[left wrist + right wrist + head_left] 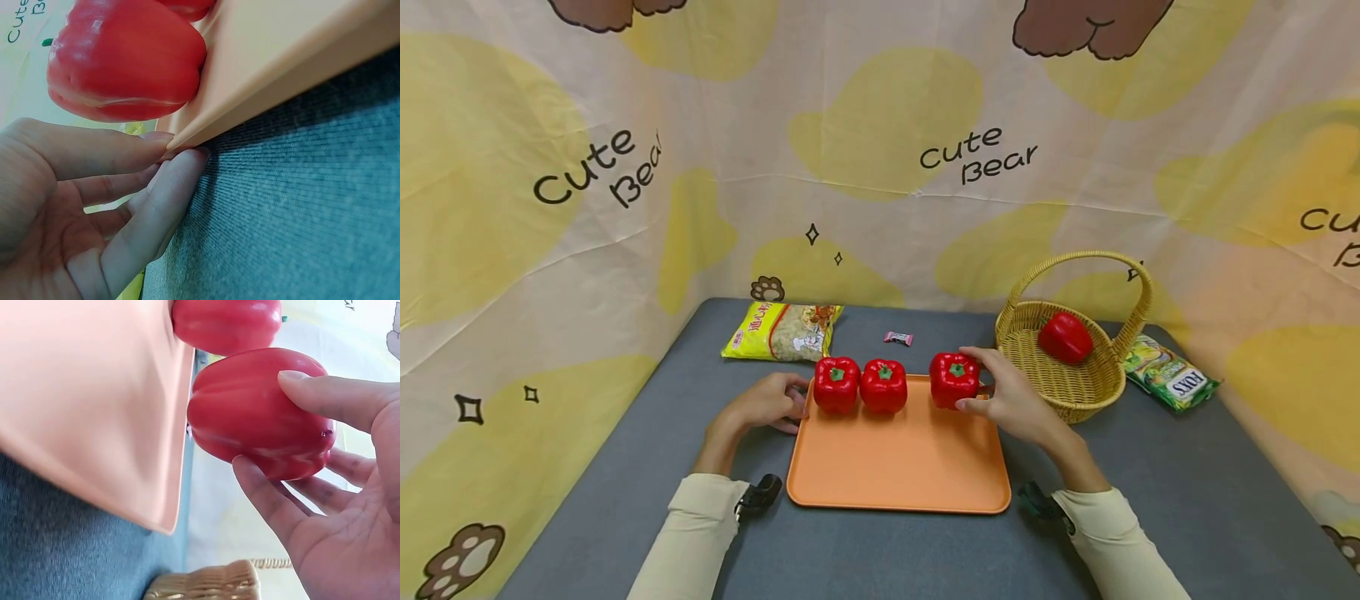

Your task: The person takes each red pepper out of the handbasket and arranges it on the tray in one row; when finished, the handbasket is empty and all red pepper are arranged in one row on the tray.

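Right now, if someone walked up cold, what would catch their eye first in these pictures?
Probably the red peppers: two side by side at the far edge of the orange tray, and a third gripped by the right hand at the tray's far right corner. A fourth pepper lies in the wicker basket to the right, while the left hand touches the tray's left edge.

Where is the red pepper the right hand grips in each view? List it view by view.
Head: red pepper at the orange tray's far right corner, in the right hand.
Left wrist: not in it; another pepper shows.
Right wrist: centre, between thumb and fingers.
Shared landmark: the orange tray.
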Available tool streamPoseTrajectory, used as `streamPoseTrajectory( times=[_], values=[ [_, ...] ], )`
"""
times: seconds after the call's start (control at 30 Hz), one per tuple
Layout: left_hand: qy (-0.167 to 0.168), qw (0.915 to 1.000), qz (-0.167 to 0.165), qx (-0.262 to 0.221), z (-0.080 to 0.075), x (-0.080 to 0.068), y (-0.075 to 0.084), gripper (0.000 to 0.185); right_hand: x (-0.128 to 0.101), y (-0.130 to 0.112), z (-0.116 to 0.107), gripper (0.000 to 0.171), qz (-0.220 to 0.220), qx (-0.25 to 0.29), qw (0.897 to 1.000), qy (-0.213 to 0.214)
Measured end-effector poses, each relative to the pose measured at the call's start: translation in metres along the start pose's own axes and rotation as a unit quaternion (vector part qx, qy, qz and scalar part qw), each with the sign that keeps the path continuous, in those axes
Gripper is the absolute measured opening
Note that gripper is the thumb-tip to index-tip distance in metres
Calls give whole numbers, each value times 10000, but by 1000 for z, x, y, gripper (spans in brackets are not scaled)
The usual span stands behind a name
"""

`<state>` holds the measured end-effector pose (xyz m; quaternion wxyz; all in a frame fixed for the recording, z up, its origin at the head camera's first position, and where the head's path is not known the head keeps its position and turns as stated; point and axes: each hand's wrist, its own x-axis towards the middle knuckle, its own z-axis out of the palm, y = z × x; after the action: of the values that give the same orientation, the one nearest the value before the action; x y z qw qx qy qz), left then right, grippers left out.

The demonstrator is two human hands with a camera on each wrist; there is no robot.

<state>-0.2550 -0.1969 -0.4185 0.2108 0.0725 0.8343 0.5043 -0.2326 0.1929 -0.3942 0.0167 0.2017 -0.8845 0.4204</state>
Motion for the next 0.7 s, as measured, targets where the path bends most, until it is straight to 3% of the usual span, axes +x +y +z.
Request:
streamPoseTrajectory(
  times=[0.23,0.7],
  values=[
    [18,10000,-30,4,0,1,0,52,4,1,7,79,-22,396,9992,-109],
    [60,9999,-99,79,1,2,-1,51,5,0,17,77,-34,-420,9989,-195]
  ],
)
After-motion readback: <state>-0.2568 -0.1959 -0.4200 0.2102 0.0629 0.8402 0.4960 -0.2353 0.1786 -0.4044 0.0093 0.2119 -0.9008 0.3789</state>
